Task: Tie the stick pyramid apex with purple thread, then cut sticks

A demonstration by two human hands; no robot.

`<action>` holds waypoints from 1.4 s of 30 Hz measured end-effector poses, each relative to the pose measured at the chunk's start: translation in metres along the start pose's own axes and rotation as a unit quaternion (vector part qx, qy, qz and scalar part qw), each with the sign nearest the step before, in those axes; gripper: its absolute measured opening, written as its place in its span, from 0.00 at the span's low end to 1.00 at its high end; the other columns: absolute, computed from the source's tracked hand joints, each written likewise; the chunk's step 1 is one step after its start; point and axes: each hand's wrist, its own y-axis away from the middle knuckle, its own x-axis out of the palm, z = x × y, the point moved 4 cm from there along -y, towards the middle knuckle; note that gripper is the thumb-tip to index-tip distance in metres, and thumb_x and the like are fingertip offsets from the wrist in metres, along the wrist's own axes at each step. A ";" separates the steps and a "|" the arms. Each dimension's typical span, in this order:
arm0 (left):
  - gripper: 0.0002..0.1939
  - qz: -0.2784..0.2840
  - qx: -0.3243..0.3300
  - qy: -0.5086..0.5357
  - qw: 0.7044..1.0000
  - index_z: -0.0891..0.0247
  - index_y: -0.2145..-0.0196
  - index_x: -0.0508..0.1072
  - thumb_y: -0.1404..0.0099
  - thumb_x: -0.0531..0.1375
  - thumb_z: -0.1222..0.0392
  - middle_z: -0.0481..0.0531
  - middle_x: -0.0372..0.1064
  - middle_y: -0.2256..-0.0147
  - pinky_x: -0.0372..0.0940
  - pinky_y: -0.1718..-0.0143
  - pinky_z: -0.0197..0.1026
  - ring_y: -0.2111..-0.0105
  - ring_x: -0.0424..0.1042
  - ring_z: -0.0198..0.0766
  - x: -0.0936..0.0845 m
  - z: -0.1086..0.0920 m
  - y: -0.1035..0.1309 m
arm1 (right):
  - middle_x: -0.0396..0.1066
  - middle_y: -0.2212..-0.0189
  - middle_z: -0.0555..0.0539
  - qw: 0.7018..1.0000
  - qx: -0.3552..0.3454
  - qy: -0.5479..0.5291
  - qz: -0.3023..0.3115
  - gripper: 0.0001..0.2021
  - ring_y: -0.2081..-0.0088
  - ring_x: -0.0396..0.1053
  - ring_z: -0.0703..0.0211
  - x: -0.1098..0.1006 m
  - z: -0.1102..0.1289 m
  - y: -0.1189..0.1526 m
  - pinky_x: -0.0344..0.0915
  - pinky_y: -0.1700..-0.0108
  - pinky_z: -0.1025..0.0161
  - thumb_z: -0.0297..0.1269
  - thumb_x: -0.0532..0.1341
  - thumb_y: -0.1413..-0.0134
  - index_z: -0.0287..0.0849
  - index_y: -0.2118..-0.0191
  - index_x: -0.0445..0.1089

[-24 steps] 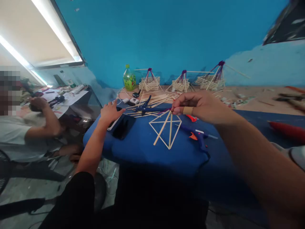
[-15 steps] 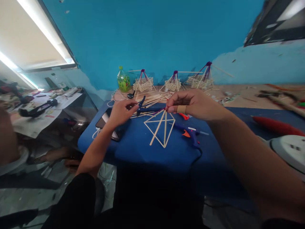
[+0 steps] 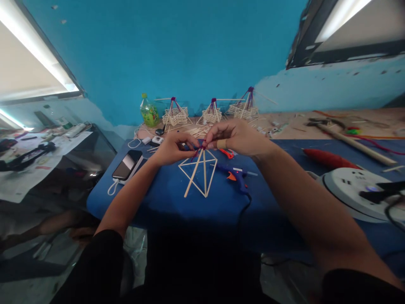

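1. The desk (image 3: 167, 190) has a blue top in front and a light brown strip at the back. The stick frame (image 3: 205, 173) sits on the blue part.
2. The right hand (image 3: 236, 137) has its grip pinched on the tip of the stick frame, where there is purple yarn (image 3: 193, 158).
3. The left hand (image 3: 175, 147) is just left of that tip. Its finger and thumb are close to the yarn, but I can't tell if that grip is squeezing it.
4. Behind the stick frame is a bright blue wall (image 3: 190, 46). Three stick models (image 3: 211, 115) with purple tops stand in a row before it, and a green bottle (image 3: 150, 113) stands to their left.
5. Left of the stick frame is a phone (image 3: 127, 164). Right of it is a blue glue gun (image 3: 238, 176), then a big white plug box (image 3: 338, 185) far to the right.
6. Far left of the stick frame is another desk with paper (image 3: 19, 183) on it.
7. The hands hide most of the loose sticks (image 3: 196, 133) behind the stick frame, and the right hand is close to an orange thing (image 3: 227, 153) that is hard to make out.
8. The plug box and both windows (image 3: 34, 50) are cut off by the edges. Low on the far left, another person's limb (image 3: 57, 221) is too dark and blurry to tell if it is an arm or leg.
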 end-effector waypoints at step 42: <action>0.18 -0.151 0.016 0.078 0.985 0.60 0.64 0.85 0.34 0.75 0.42 0.60 0.80 0.48 0.73 0.67 0.36 0.53 0.80 0.43 0.030 0.013 0.008 | 0.83 0.53 0.44 0.971 -0.167 0.126 -0.117 0.04 0.50 0.80 0.49 0.022 0.006 0.028 0.77 0.45 0.50 0.42 0.78 0.44 0.51 0.65 0.87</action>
